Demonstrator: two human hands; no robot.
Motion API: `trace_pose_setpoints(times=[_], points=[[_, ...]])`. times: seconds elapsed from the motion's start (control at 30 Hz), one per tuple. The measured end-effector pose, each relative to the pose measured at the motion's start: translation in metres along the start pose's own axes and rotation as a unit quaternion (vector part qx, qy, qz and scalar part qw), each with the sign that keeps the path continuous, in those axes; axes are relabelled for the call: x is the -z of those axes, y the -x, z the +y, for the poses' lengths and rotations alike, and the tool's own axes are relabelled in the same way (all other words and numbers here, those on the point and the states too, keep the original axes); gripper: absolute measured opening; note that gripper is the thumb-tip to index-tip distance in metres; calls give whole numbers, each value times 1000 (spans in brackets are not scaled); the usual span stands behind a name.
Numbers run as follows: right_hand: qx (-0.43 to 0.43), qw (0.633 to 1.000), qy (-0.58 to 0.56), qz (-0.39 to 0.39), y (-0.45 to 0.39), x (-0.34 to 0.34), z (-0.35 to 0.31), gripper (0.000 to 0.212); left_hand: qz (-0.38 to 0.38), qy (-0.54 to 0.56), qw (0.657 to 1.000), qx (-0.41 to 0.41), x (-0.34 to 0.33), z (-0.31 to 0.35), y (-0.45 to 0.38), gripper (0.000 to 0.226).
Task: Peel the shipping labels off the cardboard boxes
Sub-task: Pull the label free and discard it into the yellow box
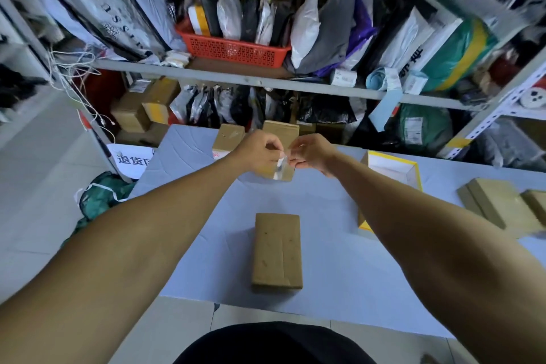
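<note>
My left hand (pixel 260 151) and my right hand (pixel 311 152) meet above the far middle of the table, both pinching a small strip of peeled clear tape or label (pixel 280 167) that hangs between the fingertips. Right behind and under the hands stands a tall cardboard box (pixel 282 133), partly hidden by them. A second cardboard box (pixel 229 139) stands to its left. A plain brown cardboard box (pixel 277 251) lies flat near the table's front edge, with no label showing on its top.
The table (pixel 339 260) has a pale blue cover. An open yellow-rimmed box (pixel 390 174) sits at the right, flat cardboard boxes (pixel 499 204) farther right. Metal shelves packed with parcels and a red basket (pixel 236 50) rise behind. A green bag (pixel 103 195) lies on the floor at left.
</note>
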State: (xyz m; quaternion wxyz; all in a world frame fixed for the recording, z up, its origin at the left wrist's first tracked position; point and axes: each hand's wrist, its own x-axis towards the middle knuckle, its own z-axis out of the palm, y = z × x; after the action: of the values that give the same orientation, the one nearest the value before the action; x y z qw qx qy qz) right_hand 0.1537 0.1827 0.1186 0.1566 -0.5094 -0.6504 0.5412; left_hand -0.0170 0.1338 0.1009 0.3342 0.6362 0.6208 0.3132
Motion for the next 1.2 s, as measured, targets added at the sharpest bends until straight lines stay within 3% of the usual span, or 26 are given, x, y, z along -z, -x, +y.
trace_pose_setpoints(times=[0.17,0.43,0.53,0.6,0.7,0.8,0.93,1.1,1.2], points=[[73,990,105,61,0,-4,-4,9,-23,74,997,17,4,3,2,25],[120,969,206,63,4,-9,-11,6,16,148,987,53,3,4,2,16],[111,972,190,78,2,-10,-12,2,65,151,984,67,0,3,1,14],[86,981,140,99,2,-9,-12,9,52,162,984,54,3,3,3,6],[48,991,49,117,0,-8,-10,13,2,147,988,35,6,3,8,23],[51,992,-12,110,2,-8,-10,22,13,128,991,44,2,4,9,29],[90,989,57,105,8,-7,-9,7,57,102,992,54,-1,4,7,17],[104,986,110,74,14,-8,-8,3,106,82,987,87,-1,0,9,2],[113,984,119,73,15,-9,-10,3,166,30,978,123,-3,6,11,15]])
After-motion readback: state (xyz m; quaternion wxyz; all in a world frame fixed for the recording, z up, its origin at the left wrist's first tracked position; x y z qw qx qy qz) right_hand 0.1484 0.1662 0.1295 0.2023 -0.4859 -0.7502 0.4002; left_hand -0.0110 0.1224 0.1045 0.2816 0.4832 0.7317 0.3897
